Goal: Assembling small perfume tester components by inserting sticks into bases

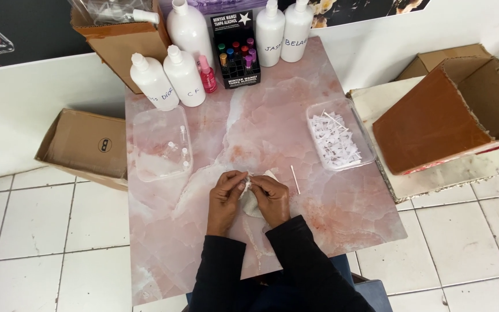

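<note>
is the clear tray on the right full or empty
Partly full. The clear tray on the right holds a heap of small white pieces, piled towards its middle, with bare bottom showing near the rim.

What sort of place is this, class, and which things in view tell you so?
Probably a small perfume-refill stall or workshop. Large white bottles stand beside a black display rack of small coloured vials, and clear trays on the pink marble-look table hold small parts.

— How many white bottles (184,75) on my table?
— Five, plus one pink bottle (207,75).
— Clear trays?
— I count two: one tray (158,144) left, another tray (339,138) right. Three cardboard boxes (451,110) around.
</note>
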